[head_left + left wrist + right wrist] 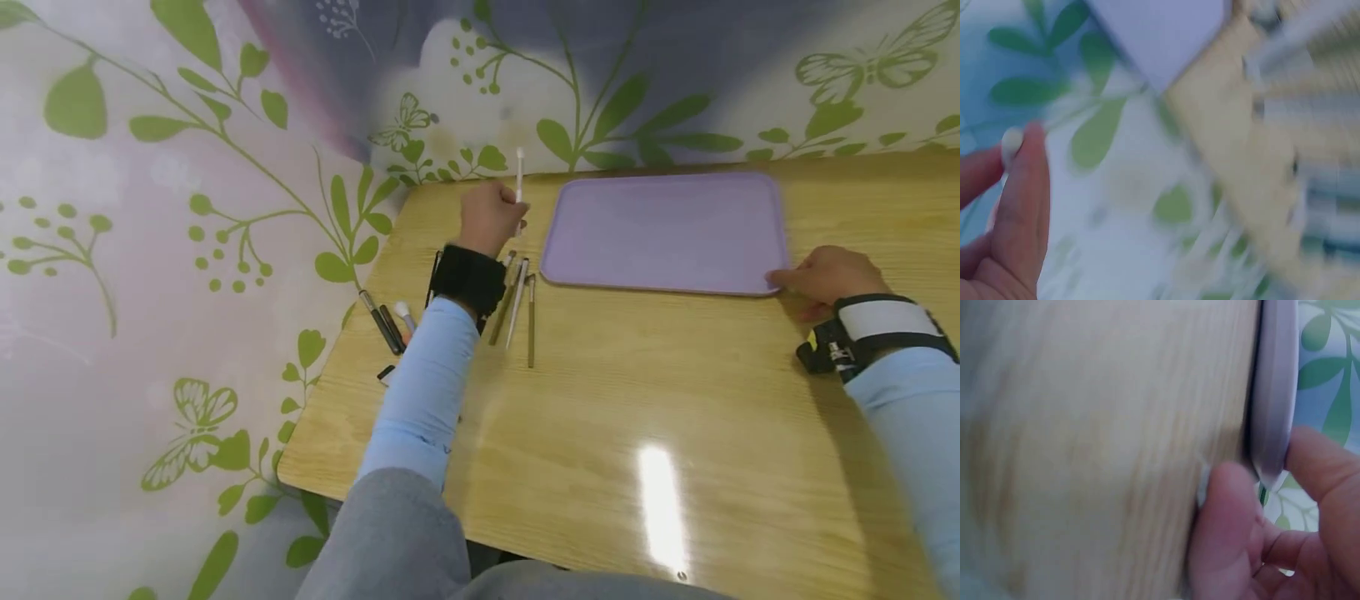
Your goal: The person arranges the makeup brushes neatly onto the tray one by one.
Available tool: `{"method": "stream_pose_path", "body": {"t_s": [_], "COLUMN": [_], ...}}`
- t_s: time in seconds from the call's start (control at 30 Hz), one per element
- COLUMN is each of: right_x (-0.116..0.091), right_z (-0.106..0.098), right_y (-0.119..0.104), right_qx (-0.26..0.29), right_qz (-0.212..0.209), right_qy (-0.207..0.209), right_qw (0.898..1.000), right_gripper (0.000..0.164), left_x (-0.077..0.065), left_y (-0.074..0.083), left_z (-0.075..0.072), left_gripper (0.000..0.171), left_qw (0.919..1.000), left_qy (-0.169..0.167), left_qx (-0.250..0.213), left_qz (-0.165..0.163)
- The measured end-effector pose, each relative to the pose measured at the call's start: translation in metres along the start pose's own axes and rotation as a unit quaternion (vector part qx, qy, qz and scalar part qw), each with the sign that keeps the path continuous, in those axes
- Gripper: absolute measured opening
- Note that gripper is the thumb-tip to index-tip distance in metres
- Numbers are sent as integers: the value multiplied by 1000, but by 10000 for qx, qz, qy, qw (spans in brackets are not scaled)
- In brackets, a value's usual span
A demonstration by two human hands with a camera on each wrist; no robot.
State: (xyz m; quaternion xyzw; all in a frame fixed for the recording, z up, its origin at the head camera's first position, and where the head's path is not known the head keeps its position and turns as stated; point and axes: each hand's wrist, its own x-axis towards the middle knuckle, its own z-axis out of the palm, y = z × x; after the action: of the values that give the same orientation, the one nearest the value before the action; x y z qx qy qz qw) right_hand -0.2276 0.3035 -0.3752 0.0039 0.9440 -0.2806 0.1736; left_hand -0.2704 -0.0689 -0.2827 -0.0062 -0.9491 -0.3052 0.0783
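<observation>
Around us we see the wall, pale and painted with green leaves, berries and butterflies, its background shading into pink and a dark blue-grey near the corner. Against it stands the table, yellowish wood with fine grain; a bright strip of glare lies on its near half.

Toward the back of the table we find the tray, a plain lilac rectangle with rounded corners and a low raised rim, its surface smooth and unmarked. Its far side runs close along the wall.

We see two arms in light blue sleeves, with a dark strap on the left wrist. The right hand holds the tray's near right corner, its digits close together about the rim. The left hand, fingers drawn in, pinches a slim white stick between thumb and finger.

Near the left forearm we notice three slender brushes lying roughly side by side, and farther left some dark-handled tools beside a brush with a pale, rounded head.

The white stick is the thinnest thing: straight, held nearly upright left of the tray and apart from it, with a small rounded tip on top.
</observation>
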Motion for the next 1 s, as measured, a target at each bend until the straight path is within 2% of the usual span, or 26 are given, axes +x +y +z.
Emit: {"method": "stream_pose_path", "body": {"t_s": [0.03,0.07,0.13,0.17,0.23,0.27,0.3,0.4,0.43,0.53,0.6,0.67,0.73,0.93,1.0], "right_x": [0,1,3,4,5,6,6,8,8,5,2,0,-1,-2,-2], "right_z": [0,1,4,6,10,12,13,14,14,10,6,4,3,-2,-5], "right_y": [0,0,0,0,-2,-2,-3,-5,-5,-5,-5,-4,-3,1,2], "right_qx": [17,28,37,64,114,121,132,129,116,100,124,143,207,287,235], "right_qz": [4,16,31,42,46,45,39,10,5,54,114,153,169,214,229], "right_qy": [-65,-120,-199,-238,-284,-284,-273,-212,-176,-100,-77,-52,2,141,170], "right_qw": [10000,9999,9998,9997,9995,9995,9995,9997,9998,9999,9998,9998,9996,9993,9993], "right_gripper": [62,60,57,56,56,54,53,50,49,47,46,46,46,48,49], "left_x": [15,29,56,65,73,66,60,29,21,4,-3,-4,-1,25,31], "left_y": [-10,-19,-49,-62,-78,-75,-71,-39,-29,-4,7,12,12,-5,-6], "left_z": [19,37,87,110,142,145,146,122,113,93,84,81,82,103,106], "left_gripper": [16,16,23,24,26,24,22,15,16,22,23,24,25,32,36], "left_qw": [9998,9999,9985,9963,9913,9875,9834,9673,9627,9491,9453,9433,9447,9446,9453], "left_qy": [172,136,201,210,-131,-433,-503,-948,-933,-953,-977,-914,-779,-461,-417], "left_qx": [-30,21,508,822,1309,1509,1733,2289,2478,2985,3110,3190,3182,3240,3222], "left_qz": [37,-45,11,112,18,-172,-217,-541,-559,-312,-101,65,173,263,289]}}
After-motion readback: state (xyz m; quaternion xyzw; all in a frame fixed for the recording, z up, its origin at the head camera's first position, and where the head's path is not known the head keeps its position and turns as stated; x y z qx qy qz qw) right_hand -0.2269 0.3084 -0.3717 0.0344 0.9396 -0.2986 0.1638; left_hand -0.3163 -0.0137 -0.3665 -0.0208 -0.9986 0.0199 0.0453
